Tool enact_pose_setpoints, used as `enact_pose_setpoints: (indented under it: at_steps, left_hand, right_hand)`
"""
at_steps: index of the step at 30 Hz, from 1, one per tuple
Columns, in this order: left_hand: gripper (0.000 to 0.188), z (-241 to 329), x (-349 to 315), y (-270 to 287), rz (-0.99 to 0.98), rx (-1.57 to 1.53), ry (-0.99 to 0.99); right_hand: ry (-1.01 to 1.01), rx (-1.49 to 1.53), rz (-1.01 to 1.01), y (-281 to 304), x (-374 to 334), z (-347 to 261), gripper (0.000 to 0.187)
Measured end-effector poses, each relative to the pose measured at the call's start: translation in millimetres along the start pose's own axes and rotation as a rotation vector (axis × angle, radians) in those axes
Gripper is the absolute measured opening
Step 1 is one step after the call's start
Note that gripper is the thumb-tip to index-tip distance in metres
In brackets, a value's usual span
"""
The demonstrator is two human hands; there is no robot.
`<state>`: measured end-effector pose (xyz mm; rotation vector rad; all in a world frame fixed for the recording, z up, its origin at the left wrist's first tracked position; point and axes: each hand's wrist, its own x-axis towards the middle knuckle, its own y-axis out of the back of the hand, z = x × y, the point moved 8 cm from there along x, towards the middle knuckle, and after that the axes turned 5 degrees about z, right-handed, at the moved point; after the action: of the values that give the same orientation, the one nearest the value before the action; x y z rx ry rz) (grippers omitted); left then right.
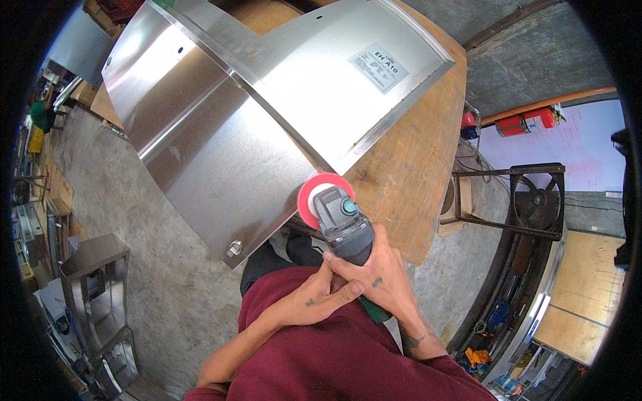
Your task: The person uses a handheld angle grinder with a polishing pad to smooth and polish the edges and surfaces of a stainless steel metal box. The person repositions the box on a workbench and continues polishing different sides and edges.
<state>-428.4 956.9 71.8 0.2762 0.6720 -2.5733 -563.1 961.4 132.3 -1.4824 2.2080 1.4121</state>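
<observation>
An angle grinder (346, 230) with a black head, a teal button and a green rear end is held in front of my body. Its red-rimmed disc (303, 202) is at the near corner of a brushed stainless steel panel (221, 160); whether it touches the metal I cannot tell. My right hand (382, 275) grips the grinder's body behind the head. My left hand (315, 291) is closed at the same body, against the right hand, its fingers partly hidden. The panel joins a second steel face (314, 73) bearing a printed label (378, 68).
The metalwork rests on a wooden tabletop (408, 200). At the right stand a black-framed fan (537, 200) and a red fire extinguisher (525, 123). Steel frames (100, 281) lie at the lower left on the concrete floor (160, 267). Another person (41, 115) is at the far left.
</observation>
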Motion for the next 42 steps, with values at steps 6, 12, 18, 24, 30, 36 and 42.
enact_pose_setpoints:
  at_steps: [6, 12, 18, 24, 30, 36, 42]
  left_hand:
    - [0.083, -7.9, 3.6, 2.0, -0.005, -0.025, -0.008]
    - [0.08, -14.7, 6.9, 4.4, 0.003, -0.097, -0.012]
    - [0.076, -24.2, 7.4, 7.4, -0.027, -0.126, 0.106]
    - [0.076, -25.9, 8.8, 7.0, -0.013, -0.192, 0.091]
    - [0.078, -18.2, 7.0, 7.0, -0.001, -0.171, 0.083]
    - [0.084, -6.9, 5.7, 2.2, -0.017, -0.11, 0.004]
    - [0.089, 11.5, -0.3, 0.1, 0.006, -0.034, -0.042]
  right_hand:
    - [0.002, -0.01, -0.006, -3.9, 5.4, 2.1, 0.086]
    - [0.044, -0.027, 0.01, -11.7, 13.9, 7.5, 0.088]
    - [0.02, -0.022, -0.005, -15.3, 18.2, 8.9, 0.09]
    - [0.041, 0.01, 0.003, -19.0, 21.1, 12.6, 0.091]
    - [0.04, -0.018, 0.008, -17.7, 20.4, 11.0, 0.089]
    - [0.032, 0.009, 0.002, -11.5, 12.1, 7.6, 0.086]
    - [0.066, -0.009, 0.028, -3.6, 3.4, 0.0, 0.084]
